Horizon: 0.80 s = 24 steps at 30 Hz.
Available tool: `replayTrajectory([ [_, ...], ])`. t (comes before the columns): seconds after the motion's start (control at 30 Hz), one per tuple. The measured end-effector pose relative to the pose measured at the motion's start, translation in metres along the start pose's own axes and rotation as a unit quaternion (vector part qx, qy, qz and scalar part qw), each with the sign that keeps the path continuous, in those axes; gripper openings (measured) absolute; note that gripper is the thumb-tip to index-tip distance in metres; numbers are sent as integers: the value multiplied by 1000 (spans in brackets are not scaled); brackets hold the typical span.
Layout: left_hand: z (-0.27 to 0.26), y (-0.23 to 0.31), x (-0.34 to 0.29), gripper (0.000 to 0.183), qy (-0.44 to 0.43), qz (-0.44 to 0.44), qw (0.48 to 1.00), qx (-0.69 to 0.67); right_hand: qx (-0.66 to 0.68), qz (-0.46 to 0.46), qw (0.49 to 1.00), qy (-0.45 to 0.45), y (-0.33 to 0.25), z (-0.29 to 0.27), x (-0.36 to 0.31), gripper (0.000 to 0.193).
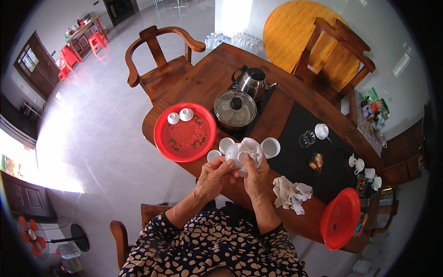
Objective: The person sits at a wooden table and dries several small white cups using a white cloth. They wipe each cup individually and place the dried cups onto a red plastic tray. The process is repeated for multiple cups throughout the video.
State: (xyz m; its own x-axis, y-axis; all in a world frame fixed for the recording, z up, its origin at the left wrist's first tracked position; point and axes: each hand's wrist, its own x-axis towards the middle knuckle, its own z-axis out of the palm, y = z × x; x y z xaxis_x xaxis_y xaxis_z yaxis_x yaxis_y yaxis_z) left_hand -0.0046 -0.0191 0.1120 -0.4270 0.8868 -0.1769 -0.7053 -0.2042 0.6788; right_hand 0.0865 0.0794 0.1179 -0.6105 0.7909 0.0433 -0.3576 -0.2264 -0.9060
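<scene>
Over the front edge of the table, my left hand (213, 179) grips a small white cup (233, 156) by its side. My right hand (256, 177) presses a white cloth (252, 148) against that cup, its fingers partly hidden by the cloth. White cups stand just beyond my hands: one cup (271, 147) to the right, another (226, 145) and a third (213, 156) to the left. A second, crumpled cloth (291, 194) lies to the right of my right forearm.
A red basin (159, 138) with two small white cups (179, 115) stands at left. Behind are a glass-lidded pot (226, 113) and a steel kettle (252, 86). At right are glass cups (306, 138), a white lidded bowl (321, 131) and another red basin (341, 219). Wooden chairs (159, 51) surround the table.
</scene>
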Motion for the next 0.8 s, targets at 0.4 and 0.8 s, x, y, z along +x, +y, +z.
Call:
replayTrajectory([
  [0.4,-6,-9,-2,15,25,36,998,-53,-309,-298,903,-39,18,-4,-12,36],
  [0.8,-10,-10,-2,16,19,44,999,21,-350,-280,893,-33,9,-11,-10,30],
])
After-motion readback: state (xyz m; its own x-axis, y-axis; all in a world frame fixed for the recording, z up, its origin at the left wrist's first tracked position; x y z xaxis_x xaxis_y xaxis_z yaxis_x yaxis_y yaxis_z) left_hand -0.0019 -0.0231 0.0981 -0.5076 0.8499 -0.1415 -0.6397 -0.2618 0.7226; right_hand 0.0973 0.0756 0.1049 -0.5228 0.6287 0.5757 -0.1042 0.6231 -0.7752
